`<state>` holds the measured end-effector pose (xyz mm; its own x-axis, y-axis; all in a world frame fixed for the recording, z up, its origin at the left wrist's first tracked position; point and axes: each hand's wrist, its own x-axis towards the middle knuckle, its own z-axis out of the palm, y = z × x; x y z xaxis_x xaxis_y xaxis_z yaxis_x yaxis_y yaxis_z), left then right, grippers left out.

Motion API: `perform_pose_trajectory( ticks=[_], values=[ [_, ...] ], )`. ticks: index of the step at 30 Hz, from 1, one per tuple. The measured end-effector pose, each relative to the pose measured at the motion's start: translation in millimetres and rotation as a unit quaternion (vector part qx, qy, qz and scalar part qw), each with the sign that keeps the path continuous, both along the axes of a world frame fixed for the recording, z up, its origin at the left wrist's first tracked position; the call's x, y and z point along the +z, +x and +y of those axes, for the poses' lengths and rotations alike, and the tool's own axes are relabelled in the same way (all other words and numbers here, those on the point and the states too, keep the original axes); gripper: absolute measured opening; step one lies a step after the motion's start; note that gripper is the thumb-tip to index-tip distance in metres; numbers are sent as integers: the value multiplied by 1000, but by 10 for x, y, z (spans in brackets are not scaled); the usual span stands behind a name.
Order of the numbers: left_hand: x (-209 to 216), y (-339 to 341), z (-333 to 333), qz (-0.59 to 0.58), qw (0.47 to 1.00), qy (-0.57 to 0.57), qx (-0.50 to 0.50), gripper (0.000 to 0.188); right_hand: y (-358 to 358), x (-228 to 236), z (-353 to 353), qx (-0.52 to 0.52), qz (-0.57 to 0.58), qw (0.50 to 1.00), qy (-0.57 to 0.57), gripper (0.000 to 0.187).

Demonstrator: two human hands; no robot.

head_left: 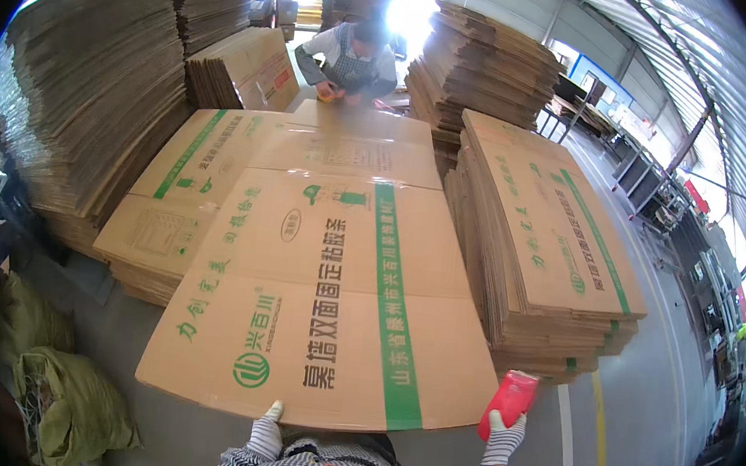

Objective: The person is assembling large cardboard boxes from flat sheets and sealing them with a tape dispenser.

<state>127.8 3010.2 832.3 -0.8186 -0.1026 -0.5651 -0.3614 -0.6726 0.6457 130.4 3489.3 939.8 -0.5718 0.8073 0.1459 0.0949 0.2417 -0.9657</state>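
A large flattened cardboard box (294,306) with green and dark printing lies in front of me. At its near edge, left of the middle, is my left hand (266,434) in a striped glove. Its thumb rests on the board and the other fingers are mostly hidden; the hand looks closed on the edge. My right hand (504,443), gloved alike, is wrapped round a red block-shaped object (514,395) beside the near right corner of the board. The exact kind of that red object cannot be made out.
Stacked cardboard sheets stand to the left (90,89) and right (553,223). A co-worker (354,60) bends over the far end of the board. Green woven sacks (74,402) sit at lower left. A yellow floor line (598,434) runs at right.
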Motion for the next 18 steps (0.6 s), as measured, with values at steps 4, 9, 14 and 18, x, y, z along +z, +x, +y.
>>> perform_pose_trajectory(
  ticks=[4, 9, 14, 18],
  values=[
    [226, 330, -102, -85, 992, 94, 14, 51, 300, -343, -98, 14, -151, 979, 133, 56],
    [107, 456, -353, -147, 984, 97, 32, 53, 337, -258, -473, 63, -283, 932, 219, 69],
    [104, 499, -344, -123, 984, 115, 65, 50, 433, -328, -570, 95, -389, 851, 340, 77],
    [484, 498, -251, -165, 979, 102, 63, 49, 501, -454, -570, 123, -424, 833, 332, 82]
  ],
)
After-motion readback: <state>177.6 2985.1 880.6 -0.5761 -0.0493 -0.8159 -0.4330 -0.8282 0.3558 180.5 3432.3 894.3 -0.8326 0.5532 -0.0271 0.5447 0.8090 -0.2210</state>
